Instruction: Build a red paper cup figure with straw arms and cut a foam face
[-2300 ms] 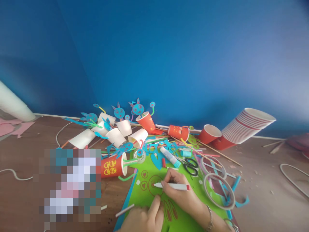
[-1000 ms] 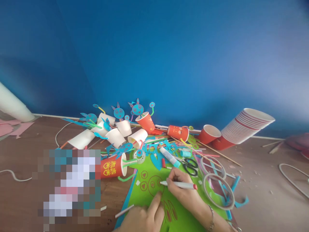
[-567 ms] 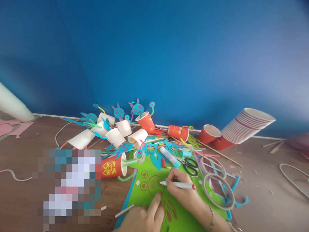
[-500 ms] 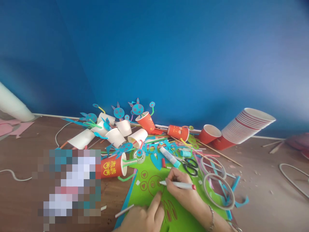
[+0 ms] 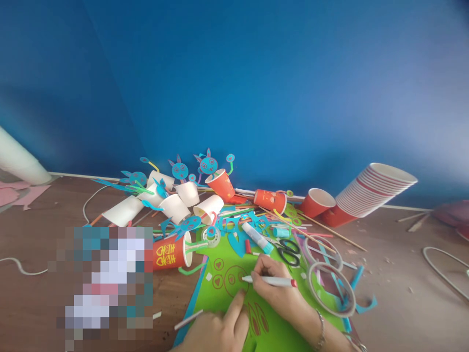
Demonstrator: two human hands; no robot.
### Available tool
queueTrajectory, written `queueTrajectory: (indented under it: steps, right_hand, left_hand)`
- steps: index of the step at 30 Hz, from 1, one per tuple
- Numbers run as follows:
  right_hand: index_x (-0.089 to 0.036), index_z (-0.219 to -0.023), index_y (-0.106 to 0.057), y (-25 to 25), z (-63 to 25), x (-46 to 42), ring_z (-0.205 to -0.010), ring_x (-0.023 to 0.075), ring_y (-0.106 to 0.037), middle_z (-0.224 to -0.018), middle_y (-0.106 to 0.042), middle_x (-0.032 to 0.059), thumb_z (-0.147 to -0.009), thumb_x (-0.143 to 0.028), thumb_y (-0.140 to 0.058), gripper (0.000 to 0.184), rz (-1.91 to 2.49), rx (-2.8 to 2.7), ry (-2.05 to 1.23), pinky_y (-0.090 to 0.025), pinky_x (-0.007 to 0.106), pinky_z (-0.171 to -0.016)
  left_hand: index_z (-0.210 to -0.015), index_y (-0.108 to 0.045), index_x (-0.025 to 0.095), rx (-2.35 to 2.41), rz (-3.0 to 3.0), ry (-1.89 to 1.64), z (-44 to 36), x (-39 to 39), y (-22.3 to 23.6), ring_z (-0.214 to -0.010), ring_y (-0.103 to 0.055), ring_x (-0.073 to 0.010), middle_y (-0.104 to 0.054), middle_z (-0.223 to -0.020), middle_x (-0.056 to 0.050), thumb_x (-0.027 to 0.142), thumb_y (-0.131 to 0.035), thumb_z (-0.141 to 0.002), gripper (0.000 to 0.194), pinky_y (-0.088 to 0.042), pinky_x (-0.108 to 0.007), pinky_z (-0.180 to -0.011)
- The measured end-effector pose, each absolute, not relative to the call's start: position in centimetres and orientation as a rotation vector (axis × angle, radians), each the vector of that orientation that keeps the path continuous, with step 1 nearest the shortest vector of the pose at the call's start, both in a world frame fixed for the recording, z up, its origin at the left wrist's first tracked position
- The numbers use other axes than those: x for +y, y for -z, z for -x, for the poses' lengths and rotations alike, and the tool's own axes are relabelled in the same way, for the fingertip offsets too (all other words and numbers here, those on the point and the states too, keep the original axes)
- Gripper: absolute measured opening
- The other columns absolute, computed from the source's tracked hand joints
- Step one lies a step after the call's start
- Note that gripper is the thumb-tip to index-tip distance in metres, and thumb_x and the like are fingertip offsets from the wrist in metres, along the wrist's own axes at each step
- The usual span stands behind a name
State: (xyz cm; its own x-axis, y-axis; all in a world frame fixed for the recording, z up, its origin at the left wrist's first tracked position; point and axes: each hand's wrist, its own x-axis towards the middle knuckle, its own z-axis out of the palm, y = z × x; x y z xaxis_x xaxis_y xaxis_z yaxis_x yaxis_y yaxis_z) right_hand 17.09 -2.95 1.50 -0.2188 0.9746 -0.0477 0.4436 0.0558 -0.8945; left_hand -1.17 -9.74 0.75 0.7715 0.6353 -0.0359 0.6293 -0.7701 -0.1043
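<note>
My right hand (image 5: 273, 283) is closed around a white marker (image 5: 276, 281) with a red end. Its tip touches a large red circle drawn on the green paper (image 5: 208, 313). Inside that circle are smaller drawn rings, and two small circles with hearts lie to its left. Long red ear-like shapes are drawn below, between my hands. My left hand (image 5: 220, 327) lies on the paper with its index finger stretched toward the circle; a thin pale stick (image 5: 188, 319) lies beside it. A red marker cap (image 5: 248, 246) sits above the drawing.
Scissors (image 5: 288, 252), a glue stick (image 5: 257, 238) and tape rolls (image 5: 331, 289) lie around the paper. Behind are a tilted paper cup stack (image 5: 375, 191), a red cup (image 5: 318, 203) and cup figures with blue paper heads (image 5: 208, 165). A blue wall (image 5: 234, 88) stands behind. The lower left is pixelated.
A little more red line shows inside the large circle near the marker tip. Both hands keep nearly the same position; the view has shifted very slightly.
</note>
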Motion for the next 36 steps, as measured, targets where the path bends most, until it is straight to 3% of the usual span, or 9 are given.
queueTrajectory:
  steps: [36]
  right_hand:
    - [-0.023, -0.057, -0.042, -1.54, -17.14, -2.99, -0.046, 0.0116, -0.036, -0.050, -0.043, -0.0042, -0.069, -0.019, -0.055, 0.018, 1.407, -1.701, -1.141, -0.029, 0.025, -0.043]
  left_hand:
    - [-0.109, -0.057, 0.009, -1.041, 2.900, -0.087, 1.16, -9.77, -0.91, -0.044, -0.064, -0.0125, -0.064, -0.123, -0.023, 0.013, -0.047, -0.090, 0.022, -0.051, -0.021, -0.037]
